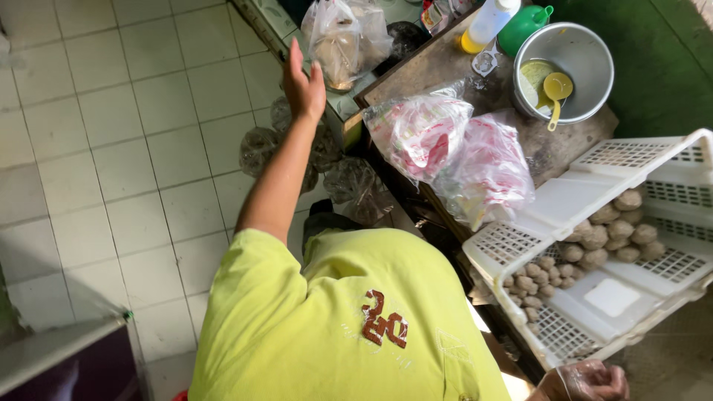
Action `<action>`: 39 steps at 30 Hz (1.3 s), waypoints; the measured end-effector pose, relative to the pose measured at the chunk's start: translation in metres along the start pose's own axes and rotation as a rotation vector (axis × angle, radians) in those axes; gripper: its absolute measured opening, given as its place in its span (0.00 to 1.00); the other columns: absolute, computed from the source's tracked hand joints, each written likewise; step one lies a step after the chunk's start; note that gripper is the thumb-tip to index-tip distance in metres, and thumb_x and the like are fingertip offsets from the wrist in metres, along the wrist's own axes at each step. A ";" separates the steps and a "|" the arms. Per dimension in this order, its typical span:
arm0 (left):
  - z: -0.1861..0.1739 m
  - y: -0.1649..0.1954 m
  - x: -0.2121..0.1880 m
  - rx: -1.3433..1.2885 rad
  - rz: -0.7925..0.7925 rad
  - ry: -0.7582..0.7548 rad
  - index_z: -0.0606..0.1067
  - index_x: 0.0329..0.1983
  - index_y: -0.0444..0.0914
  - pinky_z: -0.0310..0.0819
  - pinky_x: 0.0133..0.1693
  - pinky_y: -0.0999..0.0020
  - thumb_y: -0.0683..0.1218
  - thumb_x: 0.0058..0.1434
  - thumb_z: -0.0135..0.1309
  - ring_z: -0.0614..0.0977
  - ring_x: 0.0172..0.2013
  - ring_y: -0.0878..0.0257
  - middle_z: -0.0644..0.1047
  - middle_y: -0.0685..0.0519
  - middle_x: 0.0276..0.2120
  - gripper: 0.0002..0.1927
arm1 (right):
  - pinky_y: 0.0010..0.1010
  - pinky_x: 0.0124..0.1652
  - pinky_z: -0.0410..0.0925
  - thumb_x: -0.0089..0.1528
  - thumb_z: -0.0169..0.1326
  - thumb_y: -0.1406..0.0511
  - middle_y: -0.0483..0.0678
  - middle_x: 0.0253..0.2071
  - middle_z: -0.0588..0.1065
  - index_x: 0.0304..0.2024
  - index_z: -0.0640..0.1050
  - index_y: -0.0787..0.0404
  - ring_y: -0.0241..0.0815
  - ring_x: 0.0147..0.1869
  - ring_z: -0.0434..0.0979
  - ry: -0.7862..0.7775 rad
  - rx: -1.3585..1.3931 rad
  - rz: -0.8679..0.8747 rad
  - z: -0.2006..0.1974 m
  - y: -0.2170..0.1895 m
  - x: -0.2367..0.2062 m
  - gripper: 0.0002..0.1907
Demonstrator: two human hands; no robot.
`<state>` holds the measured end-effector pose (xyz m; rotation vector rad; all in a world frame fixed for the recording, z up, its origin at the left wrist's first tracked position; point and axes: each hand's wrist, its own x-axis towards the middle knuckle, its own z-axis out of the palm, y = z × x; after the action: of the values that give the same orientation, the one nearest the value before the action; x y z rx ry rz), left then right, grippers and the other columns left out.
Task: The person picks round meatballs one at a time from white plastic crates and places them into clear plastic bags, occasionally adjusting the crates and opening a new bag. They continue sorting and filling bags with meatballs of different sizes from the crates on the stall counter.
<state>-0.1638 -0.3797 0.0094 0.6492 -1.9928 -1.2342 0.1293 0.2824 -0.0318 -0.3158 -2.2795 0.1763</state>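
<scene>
Head view, looking down over a lime-green shirt (349,327). Left hand (304,85) is reaching out toward 12 o'clock, palm open and fingers spread, gripping nothing; it is hovering just beside a clear plastic bag (343,41) sitting at the tabletop (553,152) edge. Right hand (587,382) is showing at 5 o'clock in a thin clear glove, fingers curling loosely; cannot tell whether it is holding anything. A white slotted basket (672,160) is lying at 3 o'clock, carrying brown-grey balls (609,234) in two heaps. Two red-and-white printed bags (453,148) are resting between basket and left hand. A metal pot (590,56) with a yellow ladle (555,89) is standing at 1 o'clock. More knotted bags (260,148) are lying on the white tiled floor (111,148) at 10 o'clock
</scene>
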 end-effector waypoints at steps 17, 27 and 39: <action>0.070 -0.018 0.192 -0.060 0.313 -0.769 0.82 0.38 0.39 0.79 0.33 0.59 0.42 0.58 0.58 0.86 0.29 0.59 0.82 0.50 0.27 0.06 | 0.31 0.50 0.78 0.70 0.56 0.76 0.60 0.67 0.61 0.63 0.67 0.70 0.51 0.58 0.77 -0.184 -0.259 0.459 -0.036 -0.278 -0.137 0.20; 0.025 -0.093 0.145 0.289 0.766 -0.834 0.80 0.36 0.41 0.75 0.38 0.53 0.40 0.58 0.56 0.82 0.35 0.46 0.80 0.46 0.33 0.05 | 0.33 0.53 0.76 0.69 0.55 0.75 0.60 0.66 0.63 0.64 0.67 0.70 0.48 0.56 0.77 -0.325 -0.156 0.589 -0.028 -0.327 -0.139 0.22; 0.046 -0.072 0.144 0.599 1.033 -0.160 0.77 0.50 0.42 0.62 0.56 0.42 0.43 0.56 0.50 0.76 0.56 0.49 0.76 0.46 0.52 0.17 | 0.39 0.57 0.72 0.69 0.54 0.73 0.60 0.65 0.65 0.64 0.68 0.67 0.46 0.52 0.78 -0.429 -0.110 0.579 -0.001 -0.340 -0.125 0.21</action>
<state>-0.2867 -0.4873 -0.0271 -0.2668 -2.3261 -0.0652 0.1521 -0.0791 -0.0433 -1.0840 -2.5595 0.4497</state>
